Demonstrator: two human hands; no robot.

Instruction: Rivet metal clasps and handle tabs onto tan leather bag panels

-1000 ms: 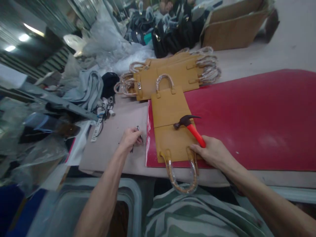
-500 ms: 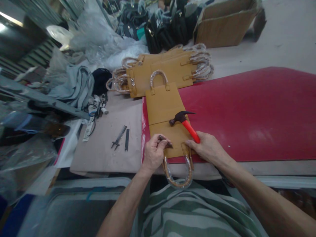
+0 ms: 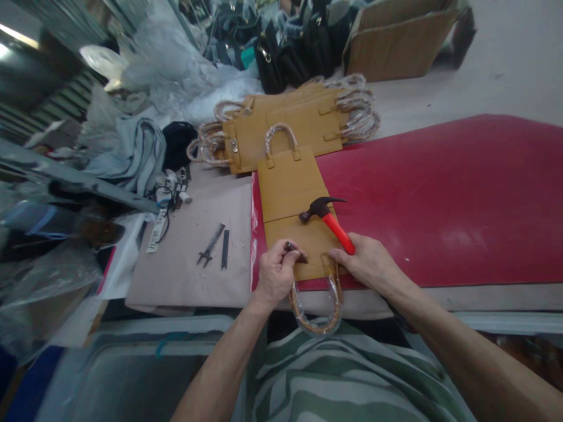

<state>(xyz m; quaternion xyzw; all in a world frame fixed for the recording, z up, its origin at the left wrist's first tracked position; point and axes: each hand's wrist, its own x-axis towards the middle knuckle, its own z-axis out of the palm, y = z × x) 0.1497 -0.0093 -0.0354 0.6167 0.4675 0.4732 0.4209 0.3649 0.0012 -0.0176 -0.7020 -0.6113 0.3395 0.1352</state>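
My left hand (image 3: 276, 274) is closed on a small dark metal rod, probably a punch (image 3: 301, 257), low over the tan bag panel (image 3: 288, 187). Its lower end is near the panel's near edge; I cannot tell whether it touches. My right hand (image 3: 367, 258) grips a claw hammer (image 3: 336, 228) by its red handle, the dark head lying over the panel. The right thumb rests by the tab of the near plastic-wrapped handle (image 3: 316, 329), which hangs over the table edge. A second wrapped handle (image 3: 281, 133) arches from the panel's far end.
A red sheet (image 3: 444, 205) lies under the panel. To the left are calipers (image 3: 212, 245) and a dark metal strip (image 3: 225, 249). Beyond lie stacked tan panels (image 3: 303, 120), black bags (image 3: 294, 58), clear plastic (image 3: 162, 76) and a cardboard box (image 3: 396, 47). A grey bin (image 3: 145, 375) stands below.
The view has shifted very slightly. Both hands, the hammer and the panel keep nearly the same places.
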